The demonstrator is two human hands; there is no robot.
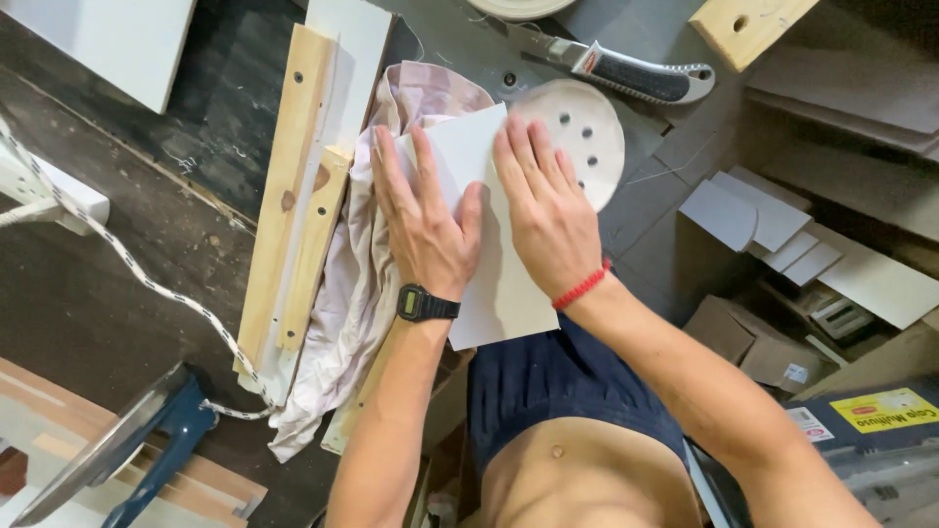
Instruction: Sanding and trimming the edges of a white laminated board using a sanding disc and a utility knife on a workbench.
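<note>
Your left hand (423, 220) and right hand (545, 200) press flat, fingers spread and gripping nothing, on a thin white sheet (499, 293) lying over a rumpled cloth (344, 293) on the tabletop (646, 210): light, bendable, likely slippery, best pinched at its free edges.

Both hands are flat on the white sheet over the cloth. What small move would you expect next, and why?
Probably a short press-and-slide along the white sheet: the left hand and right hand both lie flat on it, fingers spread, with the crumpled cloth bunched beneath and the round sanding disc just past the fingertips. No tool is gripped.
</note>
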